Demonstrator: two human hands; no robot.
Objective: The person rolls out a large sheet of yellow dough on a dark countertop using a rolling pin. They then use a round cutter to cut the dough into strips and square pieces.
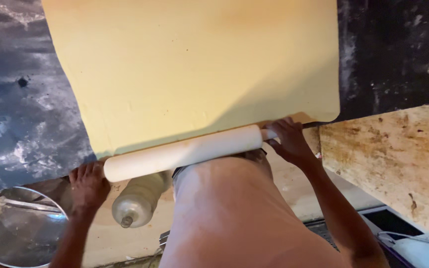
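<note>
dough sheet: pale yellow, plain, pretty even all over
rolling pin: off-white
second pin: cream, greyish metal end
worktop: dark grey-black with white floury smudges
board: tan, brown stains

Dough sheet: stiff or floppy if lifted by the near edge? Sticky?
Probably floppy: the dough sheet is wide, thin and lies flat, with soft rounded corners. Likely to stretch or tear if lifted by one edge. Flour dusting on the dark worktop suggests it would otherwise stick.

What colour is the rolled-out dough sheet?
Pale yellow dough sheet, seen best in the head view.
</note>
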